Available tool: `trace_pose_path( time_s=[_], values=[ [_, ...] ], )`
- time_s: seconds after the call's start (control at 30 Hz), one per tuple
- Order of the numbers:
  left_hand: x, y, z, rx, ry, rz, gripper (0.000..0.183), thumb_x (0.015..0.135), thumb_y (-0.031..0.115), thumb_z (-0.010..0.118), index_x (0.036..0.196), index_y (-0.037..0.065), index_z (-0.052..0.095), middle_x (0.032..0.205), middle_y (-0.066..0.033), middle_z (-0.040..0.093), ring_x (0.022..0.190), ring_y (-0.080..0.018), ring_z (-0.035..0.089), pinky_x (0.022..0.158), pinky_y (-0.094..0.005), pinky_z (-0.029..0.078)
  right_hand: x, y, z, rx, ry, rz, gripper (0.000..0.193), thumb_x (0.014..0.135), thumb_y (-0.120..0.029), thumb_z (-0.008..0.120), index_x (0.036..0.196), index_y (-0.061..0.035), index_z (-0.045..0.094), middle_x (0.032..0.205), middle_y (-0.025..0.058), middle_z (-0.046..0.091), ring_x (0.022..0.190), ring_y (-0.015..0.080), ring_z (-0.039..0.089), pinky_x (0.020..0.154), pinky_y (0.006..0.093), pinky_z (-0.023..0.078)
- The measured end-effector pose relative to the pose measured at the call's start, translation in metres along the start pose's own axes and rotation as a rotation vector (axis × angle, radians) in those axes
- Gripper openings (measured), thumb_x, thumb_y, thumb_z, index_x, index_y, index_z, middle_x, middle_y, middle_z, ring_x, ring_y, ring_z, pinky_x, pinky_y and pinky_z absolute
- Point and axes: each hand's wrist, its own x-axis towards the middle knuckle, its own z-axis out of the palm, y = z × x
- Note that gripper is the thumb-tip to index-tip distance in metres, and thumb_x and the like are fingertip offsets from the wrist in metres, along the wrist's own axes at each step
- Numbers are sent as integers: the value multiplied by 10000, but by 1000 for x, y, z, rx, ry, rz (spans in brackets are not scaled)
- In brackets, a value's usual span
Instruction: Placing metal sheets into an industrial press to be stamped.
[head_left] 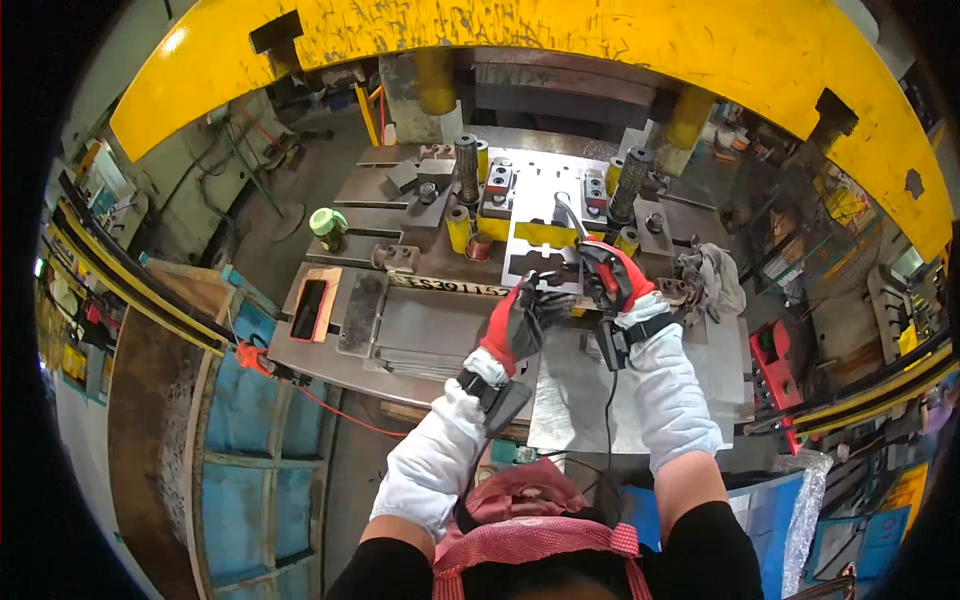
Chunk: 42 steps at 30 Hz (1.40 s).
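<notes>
My right hand [612, 278], in a red and grey work glove, is closed round a tool with a bent grey shaft [572, 215]. The shaft's far end meets a bright flat metal sheet [535, 190] on the press die; its exact kind is not clear. Just left of it, my left hand [515, 325], gloved alike, is at the near edge of the die. Its dark fingers are blurred, so their grip is hidden. Behind the hands, a yellow bar [540, 234] crosses the die between two ribbed guide posts, the left post [466, 168] and the right post [630, 185].
A yellow press frame [560, 25] arches over the far side. On the bench, a stack of metal sheets [425, 335], a phone [310, 308] and a green-lidded bottle [327, 228] sit left. A grey rag [712, 280] and a red rack [775, 365] are right. A blue-panelled crate [240, 400] stands lower left.
</notes>
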Motion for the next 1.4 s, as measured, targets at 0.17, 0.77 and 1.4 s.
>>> trace_pose_path(
  time_s=[0.17, 0.77, 1.4],
  values=[
    [22, -10, 13, 51, 22, 131, 429, 942, 252, 288, 1190, -79, 403, 1102, -227, 542, 963, -328, 574, 882, -398, 460, 24, 10, -30, -88, 32, 79, 150, 801, -206, 630, 872, -76, 611, 688, -42, 535, 593, 47, 481, 584, 225, 438],
    [31, -8, 12, 238, 293, 234, 249, 877, 150, 430, 1006, -57, 483, 882, -207, 620, 772, -297, 637, 717, -355, 534, -301, 163, -121, -53, 688, 73, 422, 808, -131, 566, 1203, -41, 448, 705, 10, 538, 500, 94, 471, 423, 249, 395],
    [22, -14, 28, 216, 394, 260, 291, 887, 189, 404, 984, -74, 482, 914, -241, 609, 829, -348, 623, 761, -405, 522, -316, 159, -138, 263, 609, 215, 193, 828, -161, 554, 972, -89, 448, 744, 124, 601, 469, 165, 516, 421, 323, 461]
  ],
)
